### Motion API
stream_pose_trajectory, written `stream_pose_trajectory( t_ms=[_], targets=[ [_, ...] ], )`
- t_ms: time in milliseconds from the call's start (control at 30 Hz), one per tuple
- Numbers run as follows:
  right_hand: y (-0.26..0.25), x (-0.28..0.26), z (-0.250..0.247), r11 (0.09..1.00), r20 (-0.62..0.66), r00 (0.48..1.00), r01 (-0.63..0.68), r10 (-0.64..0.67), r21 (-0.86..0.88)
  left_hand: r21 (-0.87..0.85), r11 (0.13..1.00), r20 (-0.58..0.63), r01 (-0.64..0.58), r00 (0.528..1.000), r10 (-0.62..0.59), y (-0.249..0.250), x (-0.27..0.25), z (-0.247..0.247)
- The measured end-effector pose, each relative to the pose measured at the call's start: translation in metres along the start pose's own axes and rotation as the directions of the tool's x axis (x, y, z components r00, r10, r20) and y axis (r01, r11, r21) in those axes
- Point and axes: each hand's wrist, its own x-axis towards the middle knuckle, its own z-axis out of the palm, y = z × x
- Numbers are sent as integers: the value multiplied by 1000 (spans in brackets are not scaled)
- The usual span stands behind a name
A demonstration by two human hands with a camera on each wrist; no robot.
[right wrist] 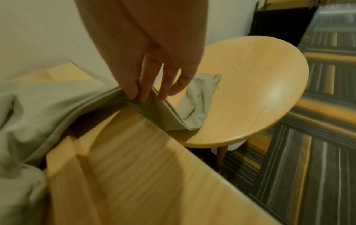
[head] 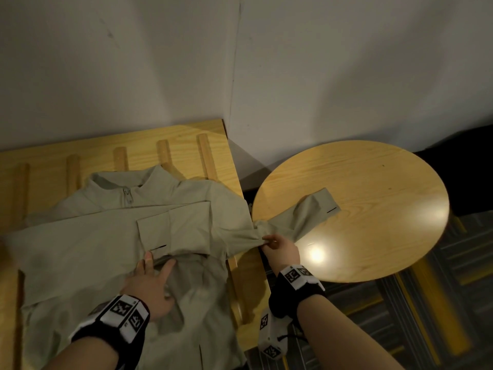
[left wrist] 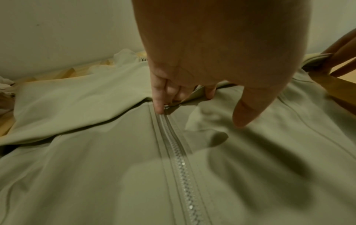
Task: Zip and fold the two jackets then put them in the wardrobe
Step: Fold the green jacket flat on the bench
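A pale olive jacket (head: pixel 106 249) lies front-up on a wooden slatted frame (head: pixel 186 145), zipped to the collar, its zipper pull (head: pixel 128 198) near the neck. One sleeve is folded across the chest. My left hand (head: pixel 160 260) presses with straight fingers on that sleeve's cuff, just above the closed zipper (left wrist: pixel 177 159). My right hand (head: pixel 269 243) pinches the other sleeve (head: pixel 306 212) near the shoulder, at the frame's right edge. That sleeve (right wrist: pixel 192 106) trails onto the round table, held between thumb and fingers (right wrist: pixel 134 91). Only one jacket is in view.
A round wooden table (head: pixel 373 196) stands just right of the frame, with a narrow gap between them. White walls close the back. Striped dark and yellow carpet (head: pixel 426 316) lies below the table on the right.
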Motion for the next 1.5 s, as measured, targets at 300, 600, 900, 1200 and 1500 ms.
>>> stream_pose_trajectory(
  t_ms=[300, 600, 900, 1200, 1500],
  targets=[
    [13, -2, -6, 975, -35, 983, 176, -182, -135, 17, 1000, -2, 15, 1000, -15, 1, 3, 2],
    [-13, 4, -25, 921, -130, 917, 359, -378, -149, 31, 999, 26, 11, 1000, -12, 1, 2, -2],
    [-15, -13, -30, 907, -107, 902, 408, -418, -102, 114, 993, -81, 0, 997, 9, 21, 5, -84],
    [8, -16, -26, 940, -74, 939, 329, -336, -88, -53, 937, -369, -345, 879, 303, 102, 54, -133],
    [28, -26, -21, 973, 56, 971, 231, -232, 26, -124, 967, -279, -224, 943, 183, 121, 94, -113]
  ],
)
